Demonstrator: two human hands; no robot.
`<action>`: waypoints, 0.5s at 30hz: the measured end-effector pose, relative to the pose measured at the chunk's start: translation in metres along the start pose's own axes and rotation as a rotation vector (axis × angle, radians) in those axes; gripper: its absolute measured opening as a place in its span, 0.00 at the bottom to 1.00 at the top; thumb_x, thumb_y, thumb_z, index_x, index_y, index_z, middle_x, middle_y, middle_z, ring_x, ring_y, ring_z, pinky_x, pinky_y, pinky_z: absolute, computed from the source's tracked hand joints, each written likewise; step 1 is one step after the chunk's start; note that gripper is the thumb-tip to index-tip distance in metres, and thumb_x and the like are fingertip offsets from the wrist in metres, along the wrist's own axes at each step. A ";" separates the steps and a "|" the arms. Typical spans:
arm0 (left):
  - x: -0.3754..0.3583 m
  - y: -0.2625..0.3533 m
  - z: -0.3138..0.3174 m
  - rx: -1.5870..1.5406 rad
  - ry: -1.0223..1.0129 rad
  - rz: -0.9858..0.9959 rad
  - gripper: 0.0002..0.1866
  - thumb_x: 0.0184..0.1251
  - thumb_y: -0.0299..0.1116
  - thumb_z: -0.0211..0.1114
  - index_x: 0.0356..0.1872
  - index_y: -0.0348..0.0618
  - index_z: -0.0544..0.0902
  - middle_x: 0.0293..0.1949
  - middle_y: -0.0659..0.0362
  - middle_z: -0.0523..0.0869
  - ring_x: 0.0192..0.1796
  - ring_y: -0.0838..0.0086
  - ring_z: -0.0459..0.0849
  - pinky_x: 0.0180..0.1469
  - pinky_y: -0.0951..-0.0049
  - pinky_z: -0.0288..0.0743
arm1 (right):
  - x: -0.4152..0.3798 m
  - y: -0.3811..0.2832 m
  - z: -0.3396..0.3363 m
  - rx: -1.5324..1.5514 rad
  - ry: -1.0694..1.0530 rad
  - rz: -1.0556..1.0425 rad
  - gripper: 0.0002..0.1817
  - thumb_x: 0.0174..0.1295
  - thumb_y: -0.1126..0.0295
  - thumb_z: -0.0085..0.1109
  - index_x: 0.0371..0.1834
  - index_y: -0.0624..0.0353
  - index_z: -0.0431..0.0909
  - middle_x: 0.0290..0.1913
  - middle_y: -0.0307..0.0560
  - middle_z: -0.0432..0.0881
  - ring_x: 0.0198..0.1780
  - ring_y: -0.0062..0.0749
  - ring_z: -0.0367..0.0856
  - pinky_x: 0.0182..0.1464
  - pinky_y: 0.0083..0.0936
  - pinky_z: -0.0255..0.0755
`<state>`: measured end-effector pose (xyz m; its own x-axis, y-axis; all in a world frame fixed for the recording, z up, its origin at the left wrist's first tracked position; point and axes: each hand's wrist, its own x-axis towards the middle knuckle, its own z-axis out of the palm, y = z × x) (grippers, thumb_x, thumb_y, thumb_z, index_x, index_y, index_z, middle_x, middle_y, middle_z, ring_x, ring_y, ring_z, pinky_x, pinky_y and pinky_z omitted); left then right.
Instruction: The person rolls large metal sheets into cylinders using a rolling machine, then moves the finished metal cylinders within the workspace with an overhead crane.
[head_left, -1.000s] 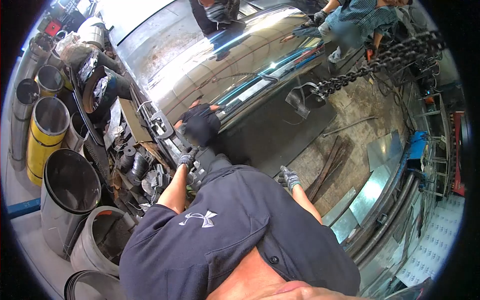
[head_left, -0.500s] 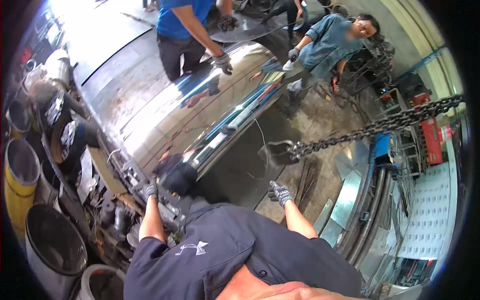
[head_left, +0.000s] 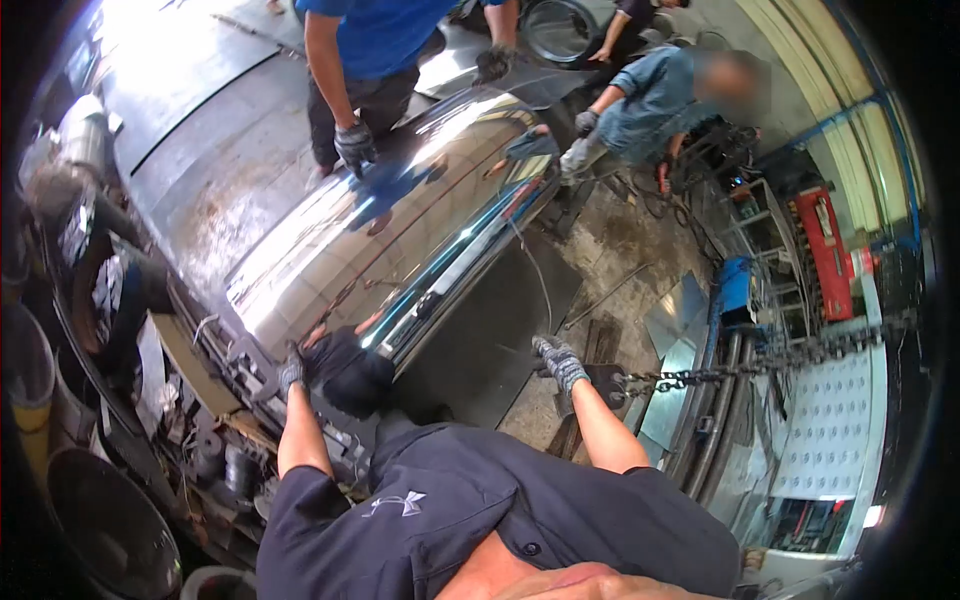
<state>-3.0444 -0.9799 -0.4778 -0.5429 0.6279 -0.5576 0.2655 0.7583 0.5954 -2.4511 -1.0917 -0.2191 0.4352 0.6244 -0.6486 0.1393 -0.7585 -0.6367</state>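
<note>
Strongest light is upper left from where I stand: floor plate [head_left: 185, 70] clipped to white. Polished sheet [head_left: 400, 235] throws hard glare streaks along its curve. Dark sheet [head_left: 480, 350] below its near edge reads almost black. Lower-left drum [head_left: 110, 515] dim, detail lost. Right hand [head_left: 560, 362] fairly crisp, knit resolves. Chain [head_left: 780, 360] soft. Blur patch over a co-worker's head [head_left: 733, 85]. Heavy fisheye: wall panels [head_left: 825, 110] at right bow. Round black vignette, bluish fringe at rim.
</note>
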 end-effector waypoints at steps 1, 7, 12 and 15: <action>0.002 -0.002 -0.003 0.012 0.034 -0.037 0.57 0.61 0.75 0.58 0.76 0.31 0.63 0.68 0.35 0.76 0.71 0.46 0.75 0.70 0.57 0.69 | 0.005 -0.006 0.006 -0.010 -0.011 -0.004 0.24 0.71 0.49 0.63 0.61 0.51 0.80 0.39 0.37 0.85 0.28 0.25 0.82 0.29 0.27 0.75; -0.011 0.020 0.002 -0.057 0.183 -0.179 0.58 0.59 0.77 0.60 0.75 0.32 0.65 0.71 0.36 0.73 0.72 0.45 0.73 0.70 0.56 0.69 | 0.040 -0.078 0.061 -0.169 -0.095 -0.094 0.31 0.70 0.51 0.65 0.71 0.55 0.73 0.49 0.43 0.87 0.35 0.27 0.84 0.38 0.27 0.81; -0.027 0.039 -0.008 0.139 0.238 -0.085 0.55 0.58 0.74 0.64 0.75 0.38 0.67 0.64 0.37 0.80 0.64 0.46 0.80 0.65 0.57 0.72 | 0.124 -0.122 0.125 -0.533 -0.136 -0.440 0.35 0.69 0.49 0.63 0.71 0.63 0.72 0.64 0.58 0.82 0.66 0.47 0.78 0.68 0.34 0.70; -0.001 0.007 0.007 0.433 0.378 0.071 0.55 0.56 0.72 0.68 0.75 0.42 0.66 0.62 0.35 0.80 0.62 0.47 0.83 0.63 0.57 0.74 | 0.147 -0.161 0.170 -0.743 -0.045 -0.557 0.38 0.68 0.46 0.61 0.72 0.64 0.69 0.68 0.62 0.77 0.72 0.51 0.72 0.73 0.37 0.65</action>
<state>-3.0363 -0.9742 -0.4768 -0.7378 0.6338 -0.2322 0.5702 0.7693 0.2881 -2.5608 -0.8467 -0.2828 0.1018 0.9295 -0.3546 0.8586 -0.2621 -0.4406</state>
